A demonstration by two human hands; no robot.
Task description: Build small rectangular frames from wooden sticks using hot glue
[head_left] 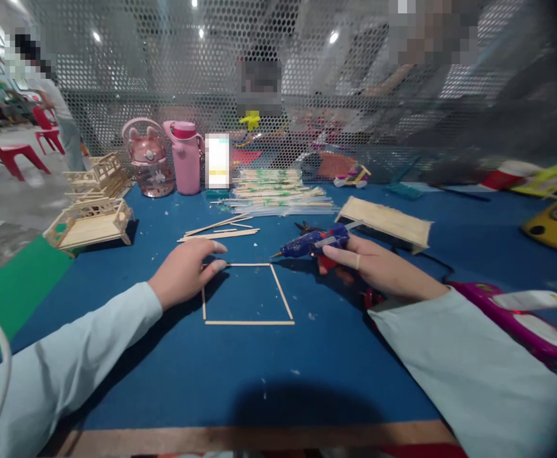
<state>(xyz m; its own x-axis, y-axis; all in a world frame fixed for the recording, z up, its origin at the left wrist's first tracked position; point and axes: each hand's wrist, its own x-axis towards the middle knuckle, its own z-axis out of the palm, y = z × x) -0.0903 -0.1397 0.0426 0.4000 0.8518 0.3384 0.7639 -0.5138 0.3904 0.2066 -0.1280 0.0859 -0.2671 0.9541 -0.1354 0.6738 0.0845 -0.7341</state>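
On the blue table lies a four-sided outline of thin wooden sticks [249, 323]. My left hand [187, 270] is at its far left corner, closed, with the thumb on the end of the far stick [249, 264] and the index finger just beyond it; the hand covers that corner. My right hand [378, 264] is wrapped round a blue hot glue gun [314, 243] with a red trigger. Its nozzle points left, close to the outline's far right corner; whether it touches is hard to tell.
Loose sticks [221, 235] and bundled sticks [278, 187] lie beyond. Small wooden bed models [91, 226] stand at left, a wooden panel piece [386, 222] at right. Pink bottles [187, 162] and a phone [218, 160] stand before a perforated metal screen [163, 70]. A purple device [517, 318] lies right.
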